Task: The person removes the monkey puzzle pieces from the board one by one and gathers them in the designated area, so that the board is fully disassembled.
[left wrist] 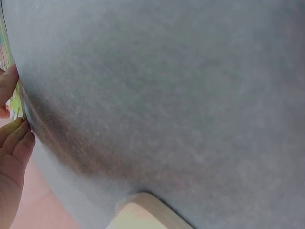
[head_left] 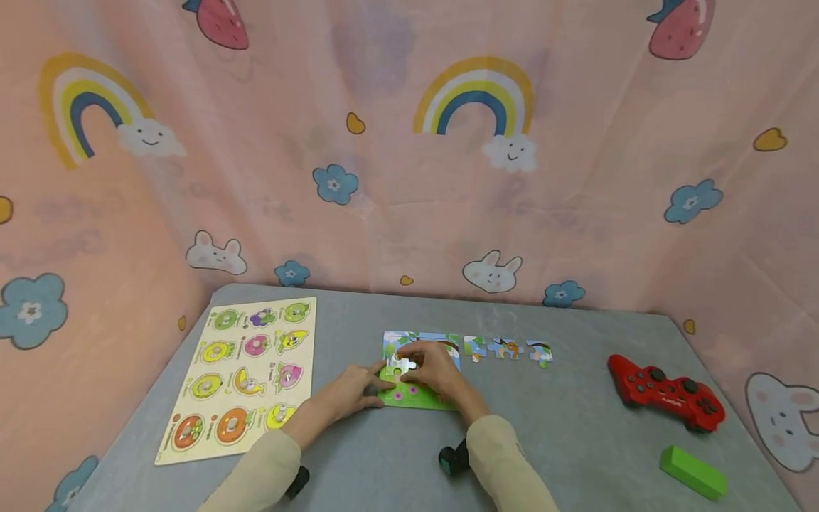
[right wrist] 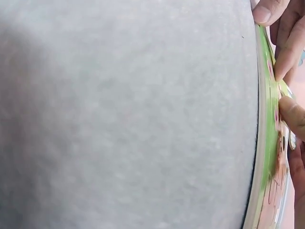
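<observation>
A small jigsaw board (head_left: 419, 400) with a green lower part lies mid-table under both hands. My left hand (head_left: 348, 391) rests against its left side, with fairly straight fingers touching the edge and surface. In the left wrist view, the left fingers (left wrist: 16, 143) meet the board's edge. Over the picture, my right hand (head_left: 435, 366) pinches a puzzle piece (head_left: 407, 363) between thumb and fingers, at an unfilled part of the board. The right hand covers some of the picture. Loose puzzle pieces (head_left: 507, 348) lie in a row right of the board.
A cream fruit puzzle board (head_left: 237, 380) lies at the left. On the right are a red game controller (head_left: 665, 392) and a green block (head_left: 694, 472). A pink patterned curtain (head_left: 397, 235) hangs behind the grey table (head_left: 550, 441).
</observation>
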